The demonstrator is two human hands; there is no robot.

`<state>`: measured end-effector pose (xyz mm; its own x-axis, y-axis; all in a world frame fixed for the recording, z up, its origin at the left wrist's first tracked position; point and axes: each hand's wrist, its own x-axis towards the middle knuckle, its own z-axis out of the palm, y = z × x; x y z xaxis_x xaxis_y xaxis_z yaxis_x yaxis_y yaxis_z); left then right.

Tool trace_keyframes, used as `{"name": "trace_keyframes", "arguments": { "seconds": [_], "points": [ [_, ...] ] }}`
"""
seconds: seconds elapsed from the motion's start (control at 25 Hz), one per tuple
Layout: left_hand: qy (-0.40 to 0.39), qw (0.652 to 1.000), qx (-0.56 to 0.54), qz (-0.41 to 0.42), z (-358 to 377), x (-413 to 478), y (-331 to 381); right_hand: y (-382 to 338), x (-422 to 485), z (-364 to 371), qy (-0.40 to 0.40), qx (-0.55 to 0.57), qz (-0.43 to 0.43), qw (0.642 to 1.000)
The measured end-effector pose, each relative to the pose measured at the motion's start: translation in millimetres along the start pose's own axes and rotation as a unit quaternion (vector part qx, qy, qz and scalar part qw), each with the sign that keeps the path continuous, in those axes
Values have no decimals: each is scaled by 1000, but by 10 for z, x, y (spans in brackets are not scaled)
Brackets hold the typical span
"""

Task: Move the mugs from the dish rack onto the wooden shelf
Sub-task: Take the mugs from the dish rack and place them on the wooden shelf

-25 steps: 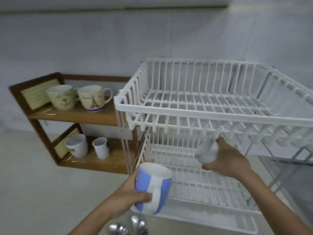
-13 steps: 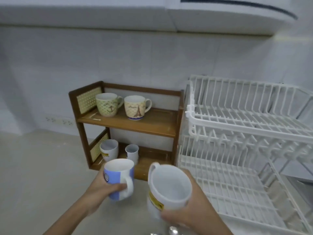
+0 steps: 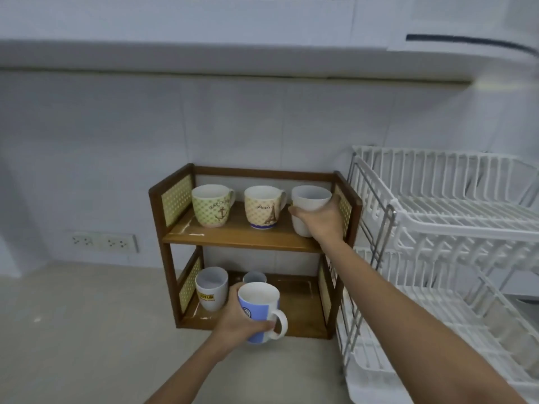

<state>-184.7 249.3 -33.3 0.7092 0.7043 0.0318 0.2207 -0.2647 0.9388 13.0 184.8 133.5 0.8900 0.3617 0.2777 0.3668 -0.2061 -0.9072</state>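
My right hand point(image 3: 322, 221) grips a plain white mug point(image 3: 309, 199) at the right end of the upper board of the wooden shelf point(image 3: 239, 240), beside a beige Eiffel-tower mug point(image 3: 262, 207) and a green anchor mug point(image 3: 211, 206). Whether the white mug touches the board I cannot tell. My left hand point(image 3: 237, 319) holds a blue-and-white mug point(image 3: 259, 309) upright at the front of the lower board, handle to the right. Behind it stand a white mug with a yellow label point(image 3: 210, 288) and a small grey cup point(image 3: 254, 277), partly hidden.
A white two-tier dish rack point(image 3: 443, 228) stands right of the shelf, both tiers bare of mugs. A tiled wall with a socket strip point(image 3: 105, 242) runs behind. A white ledge overhangs above. Beige countertop point(image 3: 87, 330) stretches to the left.
Both hands carried their mugs away from the dish rack to the shelf. The right hand rose to the upper board; the left reached the lower board. The view swung left.
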Motion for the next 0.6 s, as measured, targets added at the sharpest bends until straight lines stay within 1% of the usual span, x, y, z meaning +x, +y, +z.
{"name": "trace_keyframes", "arguments": {
  "seconds": [0.12,0.16,0.24,0.28,0.36,0.4,0.44,0.48,0.52,0.56,0.6],
  "points": [
    [-20,999,-28,11,121,238,-41,62,132,73,-5,-15,18,1000],
    [-21,999,-36,16,166,305,-50,43,137,77,-1,-14,11,1000],
    [-17,999,-38,21,264,431,-66,37,7,31,12,-3,-40,999],
    [-20,999,-37,18,322,491,-87,116,-162,0,33,-10,-82,996],
    [-28,999,-37,13,432,609,-125,468,-749,-35,73,-16,-160,984],
    [-28,999,-30,11,484,661,-141,734,-1108,-52,63,-30,-153,986],
    [-27,999,-18,11,530,714,-146,1007,-1417,-48,30,-55,-116,991],
    [-25,1000,-4,15,589,767,-153,1258,-1650,-26,-41,-96,-65,992],
    [-21,1000,9,20,649,811,-147,1470,-1809,11,-148,-183,3,972],
    [-14,999,17,25,713,848,-132,1720,-1881,66,-260,-302,61,915],
    [-5,999,20,28,779,864,-117,1906,-1906,102,-338,-389,111,850]
  ]
}}
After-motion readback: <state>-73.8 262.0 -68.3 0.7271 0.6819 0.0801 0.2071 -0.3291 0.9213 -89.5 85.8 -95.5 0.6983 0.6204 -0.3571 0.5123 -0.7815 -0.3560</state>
